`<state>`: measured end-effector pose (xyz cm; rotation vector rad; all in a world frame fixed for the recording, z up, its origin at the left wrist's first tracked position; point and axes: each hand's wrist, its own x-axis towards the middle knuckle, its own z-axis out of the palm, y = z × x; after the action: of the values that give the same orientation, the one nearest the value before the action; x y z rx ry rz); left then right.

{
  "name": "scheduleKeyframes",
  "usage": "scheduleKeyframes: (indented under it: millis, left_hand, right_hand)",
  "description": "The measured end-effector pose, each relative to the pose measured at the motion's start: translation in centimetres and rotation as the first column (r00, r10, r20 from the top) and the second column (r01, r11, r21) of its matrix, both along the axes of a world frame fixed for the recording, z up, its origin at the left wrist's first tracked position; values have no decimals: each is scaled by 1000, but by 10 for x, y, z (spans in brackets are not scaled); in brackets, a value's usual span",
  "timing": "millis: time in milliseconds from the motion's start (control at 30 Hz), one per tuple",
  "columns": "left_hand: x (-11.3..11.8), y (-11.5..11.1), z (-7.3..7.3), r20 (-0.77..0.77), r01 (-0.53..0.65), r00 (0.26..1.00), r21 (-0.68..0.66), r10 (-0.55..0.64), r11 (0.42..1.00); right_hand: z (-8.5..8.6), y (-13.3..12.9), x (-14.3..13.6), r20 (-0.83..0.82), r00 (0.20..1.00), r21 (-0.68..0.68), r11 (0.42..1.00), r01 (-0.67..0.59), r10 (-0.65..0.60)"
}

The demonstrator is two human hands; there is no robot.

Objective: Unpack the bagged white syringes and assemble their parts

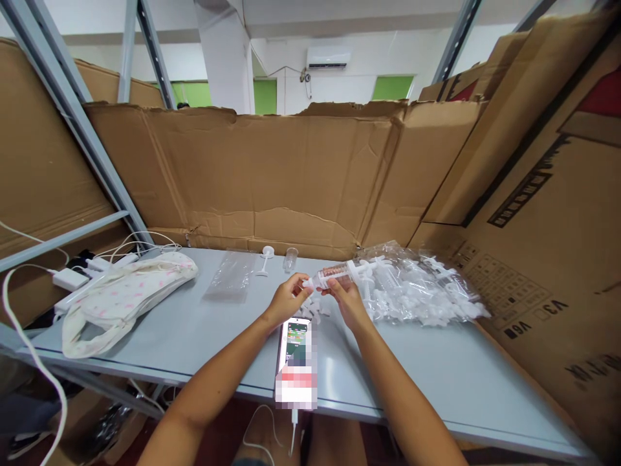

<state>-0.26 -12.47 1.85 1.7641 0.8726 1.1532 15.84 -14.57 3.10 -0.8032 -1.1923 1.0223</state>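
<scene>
Just beyond the phone (296, 362), both hands hold a clear syringe (339, 274) above the grey table (436, 369). The left hand (286, 300) pinches its tip; the right hand (345, 301) has fingers curled round the barrel, near the bag of plastic parts (417, 291)

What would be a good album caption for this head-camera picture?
Both hands, left and right, hold a clear syringe over a grey table, beside a phone and bagged plastic parts.

Bright even indoor light from overhead, soft faint shadows under the forearms on the grey table (436, 375), strong wide-angle bending of shelf posts (63, 97) at edges, phone (295, 362) screen partly pixelated, clear plastic bags (417, 285) catching small glints
</scene>
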Motion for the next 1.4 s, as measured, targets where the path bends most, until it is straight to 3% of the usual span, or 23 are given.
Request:
scheduleKeyframes:
  millis: [233, 333, 467, 567, 700, 800, 900, 1100, 1267, 1400]
  left_hand:
    - [-1, -8, 4, -154, -70, 984, 98, 85, 993]
    - [-2, -10, 3, -224, -63, 971, 80, 80, 995]
    - [-1, -8, -2, -203, -45, 978, 15, 47, 999]
    - [1, -5, -3, -100, -65, 993, 14, 66, 998]
    - [3, -1, 3, 168, -21, 985, -137, 44, 990]
    - [2, 1, 8, 264, 53, 964, -295, 28, 954]
    - [1, 2, 7, 252, 80, 968, -364, 16, 928]
    - [1, 7, 1, 147, 18, 988, -430, 51, 902]
    - [-6, 9, 6, 150, 121, 988, -569, -42, 813]
    - [-14, 14, 9, 157, 155, 985, -597, -75, 787]
  right_hand:
    - [0, 1, 1, -39, 999, -26, 1000, -7, 6]
    - [0, 1, 2, -58, 998, -21, 1000, -6, 5]
    - [1, 0, 2, -62, 998, -28, 1000, -4, 2]
    - [0, 0, 2, -32, 999, -35, 999, -2, 1]
    - [-1, 2, 1, -8, 1000, -48, 998, 28, -29]
    - [-2, 3, 0, -5, 1000, -44, 999, 25, -25]
    - [-1, 0, -1, 10, 1000, 1, 1000, 11, -11]
    - [-5, 1, 0, 68, 998, 50, 999, 5, -8]
    - [-8, 1, 2, 92, 994, 38, 997, -70, 66]
    - [-7, -4, 1, 121, 979, 17, 986, -167, 164]
